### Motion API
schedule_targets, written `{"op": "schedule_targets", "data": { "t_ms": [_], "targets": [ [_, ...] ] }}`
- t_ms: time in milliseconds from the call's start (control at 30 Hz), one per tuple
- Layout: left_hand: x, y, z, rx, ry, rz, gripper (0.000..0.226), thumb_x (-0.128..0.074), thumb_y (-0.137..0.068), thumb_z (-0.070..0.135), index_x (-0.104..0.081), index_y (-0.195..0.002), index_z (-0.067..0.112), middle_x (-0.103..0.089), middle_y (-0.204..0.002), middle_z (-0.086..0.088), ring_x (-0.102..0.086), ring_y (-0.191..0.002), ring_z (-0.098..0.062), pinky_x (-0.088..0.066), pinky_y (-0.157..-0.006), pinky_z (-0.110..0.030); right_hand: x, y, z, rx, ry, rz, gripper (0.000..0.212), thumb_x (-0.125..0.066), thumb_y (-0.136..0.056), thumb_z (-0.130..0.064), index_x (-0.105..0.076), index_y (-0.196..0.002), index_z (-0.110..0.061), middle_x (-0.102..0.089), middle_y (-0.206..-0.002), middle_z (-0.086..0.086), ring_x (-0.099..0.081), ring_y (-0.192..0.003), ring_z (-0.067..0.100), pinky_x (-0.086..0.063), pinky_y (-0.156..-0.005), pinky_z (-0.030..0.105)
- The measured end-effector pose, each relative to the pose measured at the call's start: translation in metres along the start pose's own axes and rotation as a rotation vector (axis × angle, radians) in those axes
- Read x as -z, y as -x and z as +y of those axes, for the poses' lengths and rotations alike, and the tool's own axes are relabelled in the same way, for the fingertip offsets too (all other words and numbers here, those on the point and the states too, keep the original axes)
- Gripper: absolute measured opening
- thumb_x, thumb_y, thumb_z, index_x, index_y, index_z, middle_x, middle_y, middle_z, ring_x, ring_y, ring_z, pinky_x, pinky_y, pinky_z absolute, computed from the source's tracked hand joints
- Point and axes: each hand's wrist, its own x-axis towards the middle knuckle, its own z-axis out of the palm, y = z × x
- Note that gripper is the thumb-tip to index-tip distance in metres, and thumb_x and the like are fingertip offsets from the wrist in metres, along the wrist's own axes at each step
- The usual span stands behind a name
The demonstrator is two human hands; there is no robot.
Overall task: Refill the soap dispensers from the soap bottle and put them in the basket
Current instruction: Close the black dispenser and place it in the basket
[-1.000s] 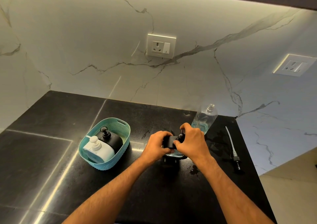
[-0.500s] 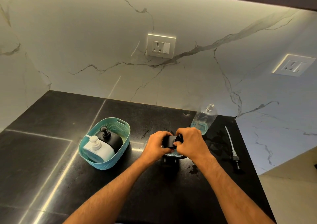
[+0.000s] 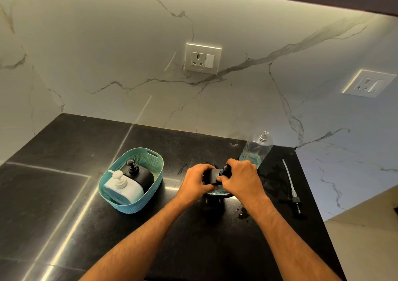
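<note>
Head view: both hands meet over a dispenser [image 3: 217, 192] standing on the black counter [image 3: 64, 151]. Left hand [image 3: 195, 182]: fingers curled round the left side of the dispenser's black pump top [image 3: 212, 176], thumb tip against its near edge. Right hand [image 3: 241, 179]: fingers curled over the right side of the same top, thumb pinching its near edge; the pump knob shows just beyond the knuckles. Below the thumbs a rim of blue liquid is visible, so the body looks filled. Whether the top is seated fully I cannot tell; the hands cover the joint.

Step in hand, by judgement: closing the third dispenser after refill. Two others, a white dispenser [image 3: 123, 187] and a black dispenser [image 3: 140, 174], already stand in the teal basket [image 3: 137, 205], well to the left of the left fingers.

The clear soap bottle [image 3: 256, 149] stands uncapped just beyond the right fingers, a little blue left at the bottom. Its pump tube [image 3: 290, 183] lies on the counter well right of the right hand. Wet spots show near the right wrist.

Next move, as I judge: press or twist the top home evenly, then lift the dispenser upright and carry it left into the basket's free far end. Wet surfaces suggest a firm grip is needed.
</note>
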Motion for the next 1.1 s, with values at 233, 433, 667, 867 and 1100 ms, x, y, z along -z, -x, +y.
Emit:
{"op": "schedule_targets", "data": {
  "t_ms": [233, 433, 667, 867, 1100],
  "targets": [
    [0.005, -0.001, 0.000, 0.017, -0.002, 0.015, 0.052, -0.089, -0.073, 0.021, -0.067, -0.121, 0.019, -0.066, -0.115, 0.004, -0.062, -0.105, -0.008, -0.057, -0.094, -0.032, 0.001, 0.001, -0.003, -0.024, 0.019, 0.060, 0.039, -0.082, -0.078, -0.047, -0.071, -0.102, -0.018, -0.074, -0.089, 0.002, -0.070, -0.081, 0.016, -0.055, -0.072, 0.023],
    [0.018, -0.004, -0.001, 0.025, 0.003, 0.034, 0.052, -0.090, -0.072, 0.020, -0.068, -0.119, 0.019, -0.066, -0.114, 0.005, -0.062, -0.104, -0.007, -0.057, -0.093, -0.028, -0.001, -0.003, -0.011, -0.018, 0.006, 0.100, 0.042, -0.083, -0.076, -0.054, -0.070, -0.096, -0.018, -0.074, -0.083, 0.000, -0.069, -0.073, 0.015, -0.051, -0.065, 0.019],
    [0.049, -0.006, -0.001, 0.018, -0.002, 0.060, 0.052, -0.090, -0.072, 0.017, -0.068, -0.119, 0.018, -0.068, -0.114, 0.002, -0.064, -0.106, -0.013, -0.056, -0.094, -0.029, 0.007, -0.014, -0.021, 0.039, -0.053, 0.048, 0.060, -0.085, -0.065, -0.061, -0.071, -0.111, -0.027, -0.073, -0.095, -0.006, -0.068, -0.085, 0.014, -0.057, -0.075, 0.028],
    [0.092, -0.011, 0.003, -0.008, -0.011, 0.066, 0.054, -0.091, -0.071, 0.016, -0.069, -0.119, 0.016, -0.069, -0.114, 0.001, -0.066, -0.105, -0.013, -0.057, -0.095, -0.033, 0.019, -0.033, -0.033, 0.092, -0.160, -0.081, 0.073, -0.095, -0.061, -0.030, -0.066, -0.128, -0.021, -0.068, -0.113, -0.001, -0.062, -0.101, 0.016, -0.052, -0.090, 0.027],
    [0.149, -0.014, 0.010, -0.042, 0.002, 0.009, 0.056, -0.091, -0.070, 0.011, -0.069, -0.121, 0.016, -0.069, -0.112, 0.001, -0.066, -0.103, -0.013, -0.057, -0.091, -0.023, 0.022, -0.053, -0.060, 0.156, -0.288, -0.056, 0.054, -0.087, -0.063, -0.015, -0.075, -0.115, -0.023, -0.075, -0.097, -0.004, -0.068, -0.088, 0.014, -0.059, -0.083, 0.030]
  ]
}}
